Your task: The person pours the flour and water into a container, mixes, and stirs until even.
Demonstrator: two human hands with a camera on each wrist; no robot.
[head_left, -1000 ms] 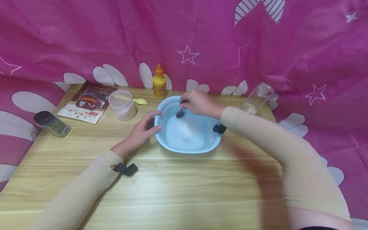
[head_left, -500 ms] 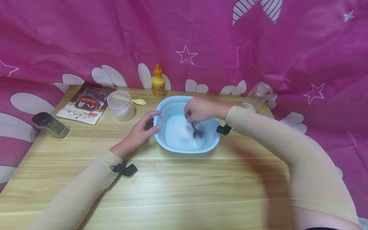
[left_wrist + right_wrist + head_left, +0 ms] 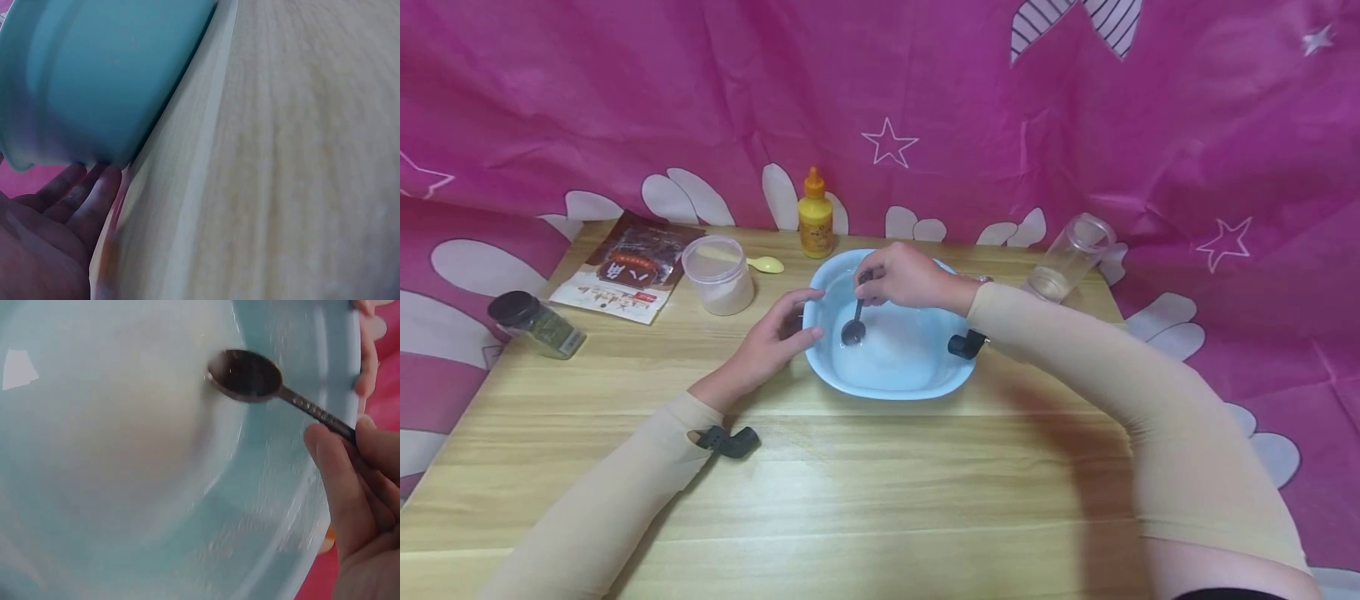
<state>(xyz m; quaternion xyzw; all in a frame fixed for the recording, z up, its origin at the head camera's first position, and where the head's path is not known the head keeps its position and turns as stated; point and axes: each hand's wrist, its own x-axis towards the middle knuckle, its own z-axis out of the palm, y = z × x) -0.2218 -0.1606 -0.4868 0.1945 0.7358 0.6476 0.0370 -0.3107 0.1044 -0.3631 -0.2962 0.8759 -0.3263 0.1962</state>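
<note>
A light blue plastic basin (image 3: 891,392) with cloudy whitish liquid stands on the wooden table. My left hand (image 3: 767,337) holds its left side, with thumb and forefinger at the rim; in the left wrist view the other fingers (image 3: 94,200) lie against the outer wall. Over the basin, my right hand (image 3: 906,279) pinches the handle of a dark measuring spoon (image 3: 853,332). The spoon's bowl (image 3: 247,375) is near the basin's left inner side, at the liquid; whether it dips in is hard to tell.
Behind the basin stands a yellow squeeze bottle (image 3: 816,221). To the left are a tub of white powder (image 3: 722,287), a yellow spoon (image 3: 767,265), a printed packet (image 3: 632,271) and a black-lidded jar (image 3: 538,325). A clear container (image 3: 1067,258) leans at right; a pink curtain (image 3: 955,100) hangs behind.
The right hand has swept the spoon through the basin, first toward the near right, then back to the left side. The left hand has stayed at the rim.
</note>
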